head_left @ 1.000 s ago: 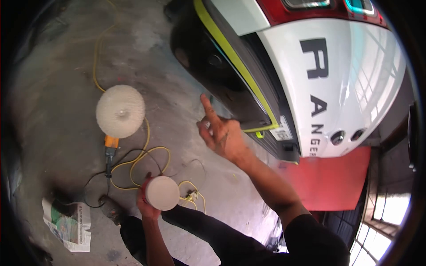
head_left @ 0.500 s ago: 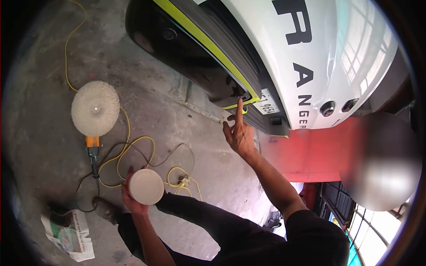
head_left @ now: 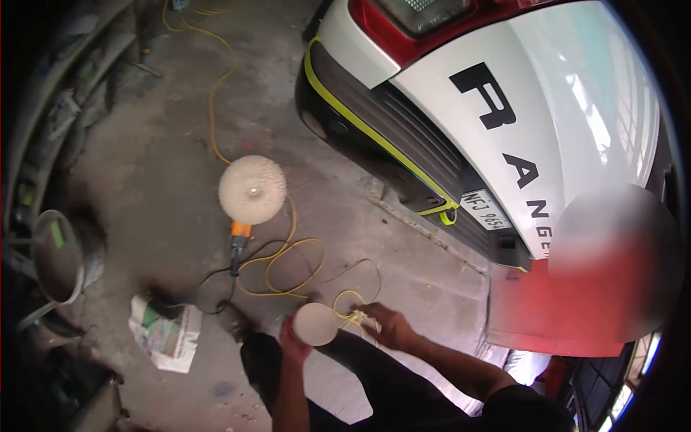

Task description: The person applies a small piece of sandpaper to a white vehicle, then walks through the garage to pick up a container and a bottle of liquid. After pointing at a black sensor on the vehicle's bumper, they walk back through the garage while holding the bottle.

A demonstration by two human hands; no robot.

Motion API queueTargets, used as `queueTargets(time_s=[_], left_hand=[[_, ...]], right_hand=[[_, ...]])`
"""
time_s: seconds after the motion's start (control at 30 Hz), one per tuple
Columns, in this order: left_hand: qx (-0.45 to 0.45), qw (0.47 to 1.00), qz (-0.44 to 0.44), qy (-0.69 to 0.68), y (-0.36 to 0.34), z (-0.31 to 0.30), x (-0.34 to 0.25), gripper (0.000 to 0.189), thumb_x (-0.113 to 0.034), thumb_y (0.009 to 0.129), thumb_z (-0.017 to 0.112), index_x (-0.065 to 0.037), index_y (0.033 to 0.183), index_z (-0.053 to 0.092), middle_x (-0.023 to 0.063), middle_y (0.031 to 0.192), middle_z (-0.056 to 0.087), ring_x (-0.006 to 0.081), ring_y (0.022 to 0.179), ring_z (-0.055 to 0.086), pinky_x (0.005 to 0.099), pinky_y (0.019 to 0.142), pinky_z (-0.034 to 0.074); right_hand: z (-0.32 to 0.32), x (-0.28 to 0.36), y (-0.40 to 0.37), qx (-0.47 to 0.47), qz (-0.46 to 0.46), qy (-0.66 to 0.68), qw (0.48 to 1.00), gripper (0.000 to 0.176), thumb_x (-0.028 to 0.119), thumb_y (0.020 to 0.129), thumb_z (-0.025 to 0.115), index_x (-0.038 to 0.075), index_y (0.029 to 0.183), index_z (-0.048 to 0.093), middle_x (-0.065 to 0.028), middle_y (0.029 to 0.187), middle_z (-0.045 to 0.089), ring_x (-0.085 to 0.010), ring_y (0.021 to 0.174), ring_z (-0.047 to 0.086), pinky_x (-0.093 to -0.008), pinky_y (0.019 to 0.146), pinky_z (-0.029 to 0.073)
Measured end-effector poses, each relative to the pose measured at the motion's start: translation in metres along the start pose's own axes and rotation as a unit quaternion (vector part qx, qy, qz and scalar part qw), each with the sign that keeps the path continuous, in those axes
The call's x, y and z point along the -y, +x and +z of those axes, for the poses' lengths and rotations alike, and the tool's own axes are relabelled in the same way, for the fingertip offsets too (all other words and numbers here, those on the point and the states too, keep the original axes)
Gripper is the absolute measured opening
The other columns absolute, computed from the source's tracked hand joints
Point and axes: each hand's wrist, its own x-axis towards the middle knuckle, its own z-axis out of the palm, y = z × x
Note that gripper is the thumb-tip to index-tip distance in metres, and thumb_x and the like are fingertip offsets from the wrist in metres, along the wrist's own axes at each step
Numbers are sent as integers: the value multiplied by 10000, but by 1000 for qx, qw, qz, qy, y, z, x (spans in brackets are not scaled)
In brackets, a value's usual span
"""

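Note:
My left hand [head_left: 291, 337] is wrapped around the side of a round tub [head_left: 314, 324], whose pale, flat top faces up toward me. Just right of the tub is my right hand [head_left: 392, 327], empty, its fingers loosely bent and apart. Its fingertips overlap a yellow plug and cord [head_left: 353, 315] lying on the floor beyond. Farther ahead is a polisher [head_left: 240, 232] with an orange neck and a fluffy white wool pad [head_left: 253, 189] turned upward. The vehicle's rear bumper [head_left: 381, 133], dark with a yellow-green strip of tape, stands ahead to the right.
A white vehicle tailgate [head_left: 497, 144] lettered RANGER fills the upper right. A yellow cord [head_left: 214, 108] snakes across the concrete floor. Newspaper [head_left: 180, 342] lies at the lower left. Beyond it stands a round basin-like object [head_left: 59, 255]. At right is a red panel [head_left: 568, 317].
My right hand has left the bumper, where its index finger pointed at the corner, and dropped toward the tub. The view has swung left; the tub stays in my left hand.

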Motion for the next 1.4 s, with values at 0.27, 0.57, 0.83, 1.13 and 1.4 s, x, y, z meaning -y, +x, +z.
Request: queueTargets(time_s=[0.27,0.57,0.83,1.13,1.4], left_hand=[[-26,991,35,127,-132,173,16,583,-460,1078,379,-41,1470,482,154,1460,547,313,1354,523,499,1164,392],[31,972,154,173,-236,331,-30,507,-374,1100,404,-83,1513,447,113,1449,571,262,1336,546,418,1153,404],[72,981,76,162,-302,354,-4,568,-496,1067,409,-63,1405,559,150,1387,617,303,1280,593,463,1131,435],[94,978,44,184,-352,370,62,458,-354,1054,413,-82,1403,532,155,1390,593,315,1272,600,475,1111,473],[71,967,121,215,-413,368,81,486,-415,1051,467,-73,1384,559,141,1337,641,303,1209,642,481,1040,525]], right_hand=[[-35,173,-23,34,-76,-61,995,961,423,741,864,167,1547,407,-399,1519,282,-598,1356,392,-596,1086,421],[-119,316,-20,-46,-290,-26,956,892,455,694,847,142,1457,507,-347,1426,384,-535,1238,475,-605,1018,421],[-194,351,-54,52,-557,-73,825,737,444,747,816,292,1424,569,-255,1392,459,-451,1243,500,-554,1037,436],[-229,335,-103,118,-710,-46,692,662,494,766,808,345,1380,610,-222,1428,469,-417,1254,518,-534,1056,444],[-210,357,-115,166,-782,-18,600,664,463,808,789,310,1417,572,-244,1447,413,-444,1300,475,-545,1041,446]])
